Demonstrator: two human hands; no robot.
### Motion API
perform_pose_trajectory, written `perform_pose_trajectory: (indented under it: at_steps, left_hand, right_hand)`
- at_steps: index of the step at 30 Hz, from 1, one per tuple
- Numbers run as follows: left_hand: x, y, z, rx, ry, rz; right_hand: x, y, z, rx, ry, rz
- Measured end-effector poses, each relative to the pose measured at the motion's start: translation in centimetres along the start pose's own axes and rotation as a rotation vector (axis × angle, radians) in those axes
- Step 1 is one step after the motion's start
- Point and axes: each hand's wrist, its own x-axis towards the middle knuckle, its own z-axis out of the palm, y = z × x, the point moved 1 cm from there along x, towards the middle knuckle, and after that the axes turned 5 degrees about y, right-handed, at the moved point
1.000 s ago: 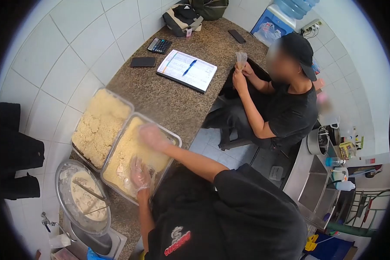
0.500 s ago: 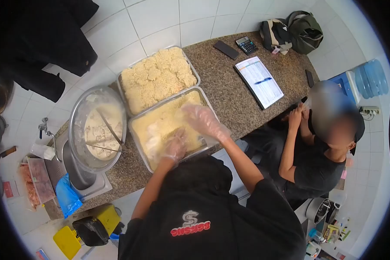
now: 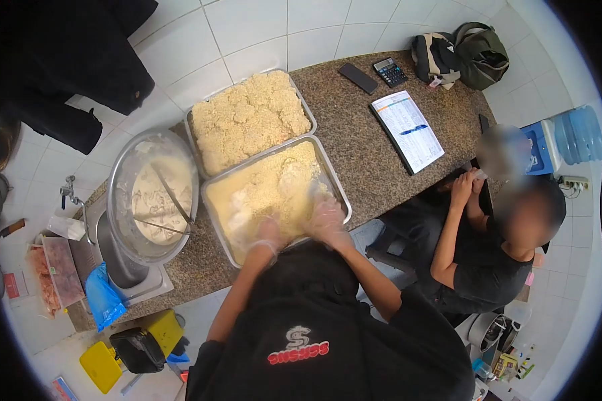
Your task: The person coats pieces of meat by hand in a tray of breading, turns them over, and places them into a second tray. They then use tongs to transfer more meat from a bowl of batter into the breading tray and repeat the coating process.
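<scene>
One rectangular metal tray (image 3: pixel 334 176) of fine pale-yellow crumbs (image 3: pixel 261 190) stood on a brown, speckled stone bench (image 3: pixel 341 120), directly in front of the operator. Whitish coated lumps (image 3: pixel 238 202) lay in the crumbs at the left side of this tray.

The left hand (image 3: pixel 269 235), gloved in clear plastic, was at the middle of the tray's near side, over the crumbs. The right hand (image 3: pixel 328 222), gloved likewise, was inside the tray's near right corner. Both hands were blurred; how far the fingers were open, and whether they gripped anything, could not be determined.

A second rectangular metal tray (image 3: pixel 304 100), heaped with crumb-coated pieces (image 3: pixel 247 120), adjoined the first tray's far side. A large round grey bowl (image 3: pixel 122 224) of cream-coloured batter (image 3: pixel 157 200) stood just left of the first tray. An open white notebook (image 3: pixel 421 151) lay beyond its right side, with a blue pen (image 3: pixel 413 129) on the page. A seated co-worker in black (image 3: pixel 491 271) was well apart, to the tray's right.
</scene>
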Motion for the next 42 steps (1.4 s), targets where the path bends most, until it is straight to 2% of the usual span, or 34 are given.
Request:
perform_pose_trajectory:
  at_steps: [1,4,5,6,7,8,9,10,12,13,14,15,16,17,18,19,20,22,23,24,25,26,28,29,31,33,34,36,37,40,41,42]
  left_hand:
    - [0.3,0.2,0.8,-0.005,-0.005,-0.006]
    - [2.5,1.1,1.5,-0.114,-0.08,-0.033]
    - [2.8,1.6,0.6,-0.375,-0.051,-0.147]
    - [3.5,1.9,-0.2,-0.634,-0.02,-0.256]
    - [4.5,2.2,-0.8,-0.633,-0.024,-0.249]
    - [5.2,2.4,-1.3,-0.647,0.099,-0.252]
    - [5.4,2.4,-1.4,-0.659,0.221,-0.261]
    - [5.8,2.1,-1.1,-0.66,0.215,-0.262]
    - [6.9,1.7,-1.0,-0.324,0.332,0.111]
    - [7.2,1.8,-0.9,-0.324,0.335,0.111]
    - [7.6,2.2,-0.5,-0.018,0.19,0.216]
    - [8.0,2.8,-0.2,0.288,0.044,0.316]
    - [7.8,3.5,0.1,0.286,0.052,0.317]
    - [7.1,4.3,0.6,0.345,-0.029,0.216]
    - [6.9,5.2,1.1,0.401,-0.114,0.113]
    - [7.0,7.0,0.1,0.397,-0.109,0.113]
    - [6.6,8.7,-0.9,0.309,-0.075,0.055]
    - [6.4,9.1,-1.3,0.222,-0.042,-0.002]
    - [6.4,8.2,-0.9,0.319,-0.095,0.06]
    - [6.3,7.7,-0.7,0.416,-0.148,0.124]
    - [6.2,8.3,-1.7,0.418,-0.15,0.127]
    - [6.0,9.5,-3.7,0.339,-0.232,0.066]
    - [5.4,9.5,-4.1,0.263,-0.321,0.007]
    - [5.2,8.2,-2.8,0.254,-0.249,0.012]
    - [4.8,6.4,-1.6,0.246,-0.172,0.007]
    - [4.4,5.7,-1.3,0.229,-0.032,0.096]
    - [4.6,6.0,-2.0,0.224,-0.026,0.082]
    - [4.9,6.0,-3.4,0.18,-0.3,0.009]
    - [4.8,5.7,-3.6,0.183,-0.295,0.007]
    - [5.1,3.3,-3.0,0.153,-0.258,0.104]
    - [4.6,1.5,-1.8,0.131,-0.093,0.253]
    - [4.1,0.9,-1.8,0.11,0.074,0.4]
  right_hand:
    - [-0.3,-0.2,0.0,-0.047,-0.153,0.1]
    - [0.3,2.8,10.4,0.117,-0.041,0.052]
    - [0.8,1.9,8.1,0.116,-0.04,0.054]
    - [2.4,-0.1,3.1,0.291,-0.152,0.197]
    - [3.9,-1.2,0.2,0.467,-0.262,0.344]
    - [4.8,-0.9,0.4,0.467,-0.261,0.351]
    - [5.3,-0.3,1.1,0.795,-0.24,0.424]
    - [5.7,0.0,1.5,1.124,-0.208,0.489]
    - [6.8,1.0,1.3,1.086,-0.153,0.424]
    - [7.2,1.8,1.5,1.047,-0.103,0.357]
    - [7.8,2.8,2.2,1.045,-0.103,0.353]
    - [8.4,4.7,4.0,0.766,-0.066,0.217]
    - [9.1,5.1,4.1,0.484,-0.026,0.084]
    - [9.7,5.5,4.3,0.479,-0.019,0.075]
    - [9.7,5.1,3.4,0.326,0.068,0.049]
    - [9.8,4.7,2.7,0.173,0.152,0.025]
    - [10.3,4.2,2.2,0.17,0.149,0.023]
    - [11.9,2.8,1.9,0.213,0.486,-0.243]
    - [12.8,2.9,3.5,0.213,0.486,-0.24]
    - [13.8,4.1,6.9,0.107,0.572,-0.29]
    - [14.7,4.5,8.9,-0.001,0.657,-0.339]
    - [15.2,3.7,8.8,-0.001,0.657,-0.335]
    - [15.9,1.7,7.5,-0.216,-0.002,-0.136]
    - [16.1,0.9,5.6,-0.214,-0.003,-0.136]
    - [15.9,0.2,1.7,0.086,-0.304,-0.084]
    - [14.7,1.3,1.2,0.099,-0.297,-0.14]
    - [14.2,2.1,1.3,0.11,-0.286,-0.189]
    - [13.4,3.3,2.5,0.133,-0.37,-0.18]
    - [13.2,3.5,2.8,0.159,-0.431,-0.147]
    - [11.7,3.4,3.3,0.083,-0.384,-0.062]
    - [11.0,3.5,3.3,0.085,-0.391,-0.063]
    - [10.5,3.4,2.8,0.244,-0.373,-0.034]
